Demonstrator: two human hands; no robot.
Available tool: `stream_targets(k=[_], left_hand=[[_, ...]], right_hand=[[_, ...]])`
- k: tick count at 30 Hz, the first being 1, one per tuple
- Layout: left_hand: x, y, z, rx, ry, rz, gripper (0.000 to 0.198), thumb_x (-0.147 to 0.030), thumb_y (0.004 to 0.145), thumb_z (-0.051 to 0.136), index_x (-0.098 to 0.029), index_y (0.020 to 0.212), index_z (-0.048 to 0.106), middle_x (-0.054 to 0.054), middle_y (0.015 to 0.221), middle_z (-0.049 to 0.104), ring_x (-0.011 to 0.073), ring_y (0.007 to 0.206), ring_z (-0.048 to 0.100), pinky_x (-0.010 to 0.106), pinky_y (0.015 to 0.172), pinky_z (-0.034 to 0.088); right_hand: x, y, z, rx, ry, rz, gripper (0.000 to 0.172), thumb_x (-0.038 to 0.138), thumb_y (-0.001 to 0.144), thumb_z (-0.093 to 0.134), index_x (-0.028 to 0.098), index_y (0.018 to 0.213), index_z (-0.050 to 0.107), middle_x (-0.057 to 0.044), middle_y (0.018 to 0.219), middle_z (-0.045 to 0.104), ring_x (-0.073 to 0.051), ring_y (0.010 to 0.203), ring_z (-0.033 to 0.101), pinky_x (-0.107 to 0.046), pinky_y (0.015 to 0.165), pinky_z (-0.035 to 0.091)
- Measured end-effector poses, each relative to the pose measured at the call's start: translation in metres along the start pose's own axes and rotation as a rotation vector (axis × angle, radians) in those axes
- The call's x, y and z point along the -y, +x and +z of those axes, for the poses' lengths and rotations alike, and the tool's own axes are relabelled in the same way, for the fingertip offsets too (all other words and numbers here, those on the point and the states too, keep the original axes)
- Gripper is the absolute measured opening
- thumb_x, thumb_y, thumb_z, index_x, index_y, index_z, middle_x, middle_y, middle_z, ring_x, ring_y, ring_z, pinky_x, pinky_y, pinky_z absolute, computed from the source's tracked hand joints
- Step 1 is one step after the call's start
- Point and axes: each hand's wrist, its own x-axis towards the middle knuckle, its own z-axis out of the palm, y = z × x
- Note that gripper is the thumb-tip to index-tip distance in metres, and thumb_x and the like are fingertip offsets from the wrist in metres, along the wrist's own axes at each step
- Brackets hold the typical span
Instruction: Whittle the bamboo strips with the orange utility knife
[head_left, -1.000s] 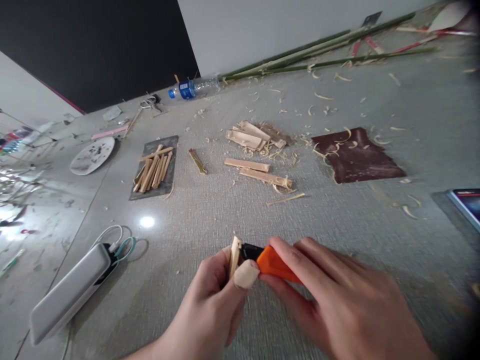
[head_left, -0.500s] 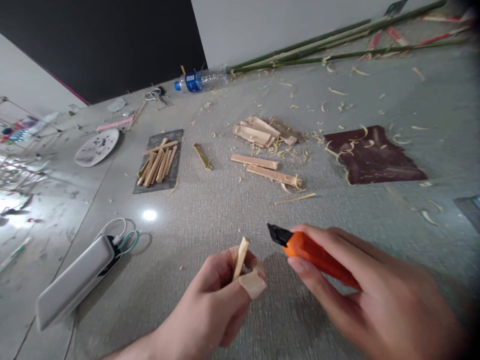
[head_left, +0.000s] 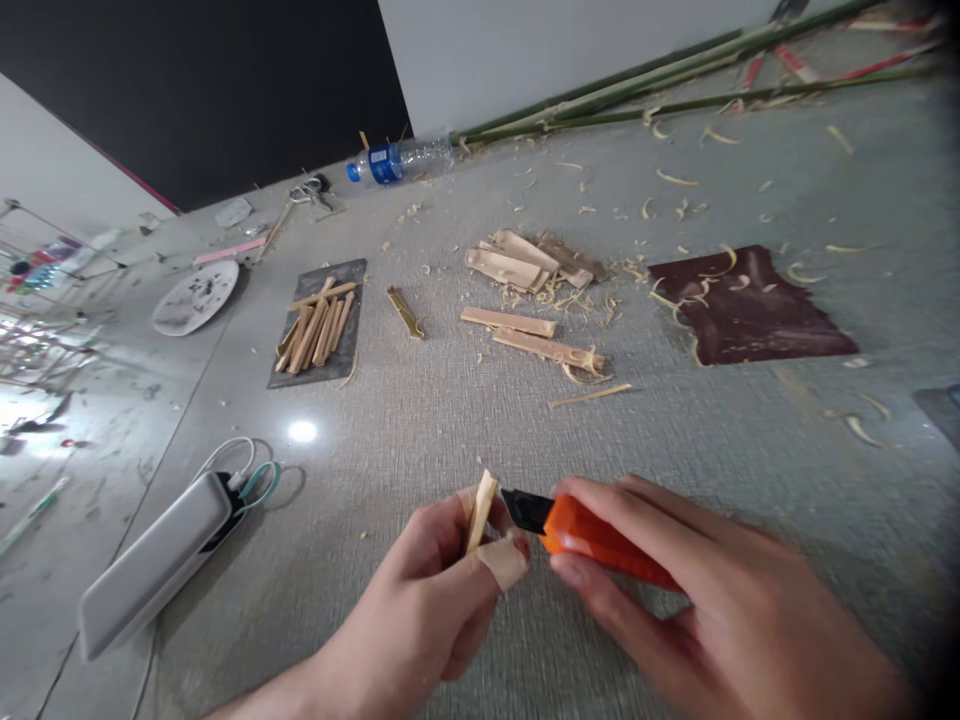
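Between the thumb and fingers of my left hand (head_left: pixel 439 590) a short bamboo strip (head_left: pixel 481 508) is pinched, its upper end sticking out. Tape wraps the left thumb's tip. My right hand (head_left: pixel 720 600) is closed round an orange utility knife (head_left: pixel 600 540). The knife's black blade end (head_left: pixel 525 508) points left, close beside the strip; whether it touches cannot be made out. Beyond the hands lie two flat bamboo pieces (head_left: pixel 544 348) and a heap of split bamboo (head_left: pixel 517 260) with curled shavings.
Several bamboo sticks (head_left: pixel 319 330) rest on a dark sheet (head_left: pixel 352 275). A power bank (head_left: pixel 157 570) with cables lies at left, near a white plate (head_left: pixel 169 318). Brown sandpaper (head_left: pixel 772 320) is at right. A plastic bottle (head_left: pixel 420 158) and bamboo poles (head_left: pixel 600 105) line the wall.
My right hand has moved left with the knife, bringing its blade close to the bamboo strip. The left hand keeps its hold, nearly still.
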Motion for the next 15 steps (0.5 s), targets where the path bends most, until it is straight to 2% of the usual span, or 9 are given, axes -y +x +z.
stream_targets(k=[8,12,15], left_hand=[[-0.0036,-0.0014,0.0036,0.019,-0.004,0.021,0.04,-0.054,0.087,0.074,-0.022,0.088,0.051,-0.014,0.051,0.03,0.0035,0.04,0.018,0.015,0.036,0.017],[-0.0024,-0.0023,0.0036,0.016,0.075,0.123,0.04,-0.053,0.091,0.073,-0.021,0.087,0.05,-0.013,0.057,0.032,0.003,0.042,0.02,0.018,0.04,0.017],[-0.0031,-0.0036,0.0038,0.011,0.139,0.194,0.04,-0.053,0.094,0.071,-0.021,0.085,0.048,-0.01,0.064,0.036,0.0039,0.047,0.026,0.02,0.045,0.022]], right_hand=[[0.0018,-0.0014,0.0018,0.002,0.006,-0.041,0.023,0.04,0.108,0.05,0.025,0.122,0.06,-0.005,0.1,0.08,-0.022,0.076,0.078,-0.032,0.054,0.058],[0.0028,-0.0009,0.0023,-0.001,0.002,-0.042,0.023,0.041,0.108,0.05,0.024,0.121,0.06,-0.006,0.103,0.08,-0.023,0.078,0.079,-0.032,0.053,0.058],[0.003,-0.0006,0.0018,-0.004,0.01,-0.043,0.023,0.041,0.108,0.051,0.024,0.12,0.061,-0.005,0.101,0.08,-0.022,0.077,0.079,-0.032,0.054,0.058]])
